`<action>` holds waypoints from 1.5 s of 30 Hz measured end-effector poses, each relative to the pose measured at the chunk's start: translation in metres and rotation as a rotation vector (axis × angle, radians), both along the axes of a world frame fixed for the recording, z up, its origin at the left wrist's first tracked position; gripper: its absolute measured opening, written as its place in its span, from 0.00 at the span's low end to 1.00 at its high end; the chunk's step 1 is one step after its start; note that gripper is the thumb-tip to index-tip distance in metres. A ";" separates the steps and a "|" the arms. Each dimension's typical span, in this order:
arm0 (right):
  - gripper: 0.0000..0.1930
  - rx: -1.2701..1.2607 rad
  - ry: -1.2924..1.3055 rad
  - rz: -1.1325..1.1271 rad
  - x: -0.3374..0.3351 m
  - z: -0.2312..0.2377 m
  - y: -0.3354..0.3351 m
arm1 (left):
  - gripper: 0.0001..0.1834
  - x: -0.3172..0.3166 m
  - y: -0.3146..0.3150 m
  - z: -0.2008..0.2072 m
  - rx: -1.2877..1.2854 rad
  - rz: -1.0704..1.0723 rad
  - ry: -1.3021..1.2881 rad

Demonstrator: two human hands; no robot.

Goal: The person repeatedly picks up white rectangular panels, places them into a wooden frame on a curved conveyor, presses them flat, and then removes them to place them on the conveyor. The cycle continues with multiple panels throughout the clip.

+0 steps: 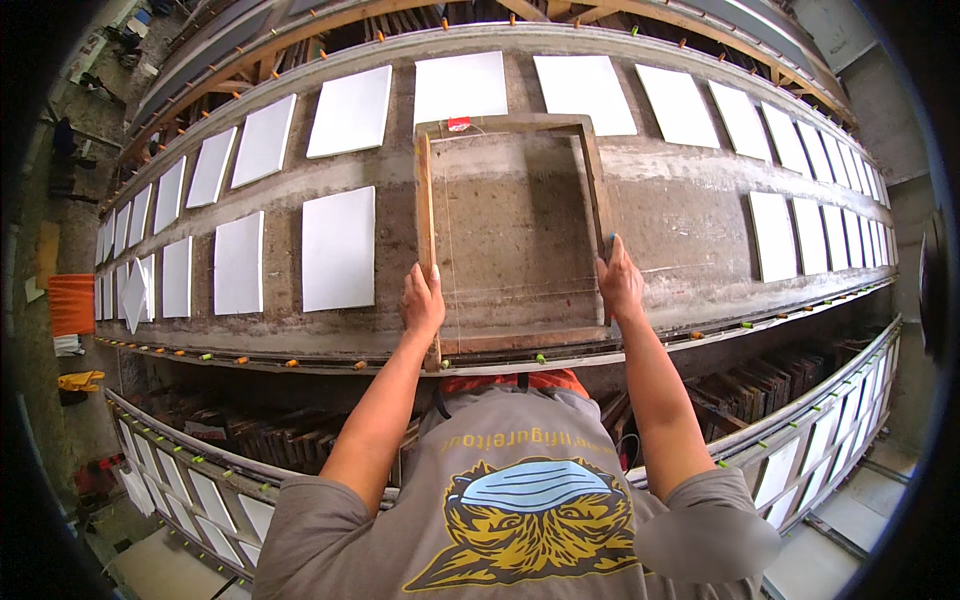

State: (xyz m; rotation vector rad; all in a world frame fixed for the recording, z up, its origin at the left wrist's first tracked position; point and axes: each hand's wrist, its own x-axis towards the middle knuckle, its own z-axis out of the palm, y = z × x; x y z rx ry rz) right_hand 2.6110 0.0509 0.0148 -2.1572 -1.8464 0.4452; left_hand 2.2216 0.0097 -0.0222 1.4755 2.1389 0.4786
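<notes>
A rectangular wooden screen-printing frame (520, 122) is held over the long table (690, 240) in front of me. Its rails are worn and stained, and the brown tabletop shows through its middle. A red tag (458, 124) sits on the far rail, near the left corner. My left hand (422, 300) is closed around the left rail near its lower end. On the opposite rail my right hand (620, 280) grips at about the same height. Whether the near rail rests on the tabletop or hovers just over it, I cannot tell.
White rectangular sheets (338, 248) lie in two rows along the table, left and right of the frame. Orange and green pegs (292, 363) line the table's edges. Behind me runs another table with white sheets (778, 470), with stacked wooden frames (765, 385) stored beneath.
</notes>
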 end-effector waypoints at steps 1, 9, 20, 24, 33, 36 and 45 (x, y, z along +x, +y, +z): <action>0.34 -0.021 -0.013 -0.004 -0.001 0.002 0.000 | 0.37 0.000 -0.001 -0.001 -0.004 0.012 -0.017; 0.24 -0.221 -0.215 -0.061 -0.011 0.016 0.014 | 0.39 -0.010 0.000 -0.007 -0.075 -0.058 -0.010; 0.22 -0.182 -0.224 -0.093 -0.012 0.007 0.007 | 0.39 -0.007 -0.008 -0.016 -0.003 -0.045 -0.016; 0.23 -0.183 -0.167 -0.105 -0.014 0.016 0.006 | 0.38 -0.002 -0.003 0.006 -0.085 -0.014 -0.073; 0.30 -0.097 -0.023 -0.199 0.013 0.021 0.038 | 0.42 0.051 0.029 0.018 0.184 -0.026 0.226; 0.30 -0.042 0.098 -0.265 0.041 0.007 0.070 | 0.40 0.098 0.051 0.022 0.289 -0.108 0.246; 0.26 -0.005 1.250 -0.764 0.152 -0.044 0.242 | 0.34 0.257 0.089 0.028 0.216 -0.273 -0.029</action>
